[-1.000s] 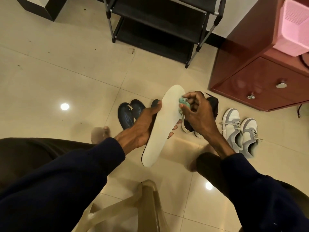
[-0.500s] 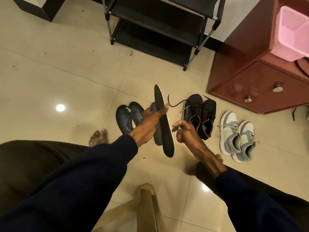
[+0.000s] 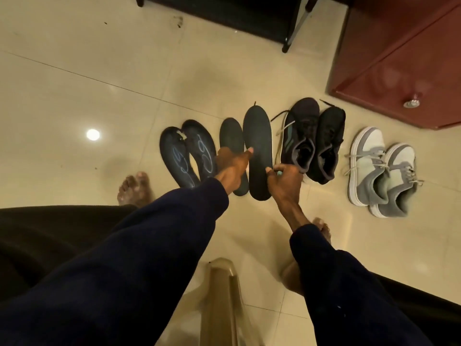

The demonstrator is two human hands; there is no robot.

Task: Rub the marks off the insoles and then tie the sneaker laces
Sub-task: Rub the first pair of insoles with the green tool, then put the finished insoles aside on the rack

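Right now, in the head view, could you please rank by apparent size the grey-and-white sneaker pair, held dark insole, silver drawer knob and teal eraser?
1. Grey-and-white sneaker pair
2. Dark insole
3. Silver drawer knob and teal eraser: unsure, the right hand mostly hides it.

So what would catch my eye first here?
Both hands meet at centre: the left hand holds a dark insole, the right hand beside it pinching a small teal piece. Left of them, two insoles on the floor carry pale blue scribbles. To the right stand black sneakers with loose laces and grey sneakers.
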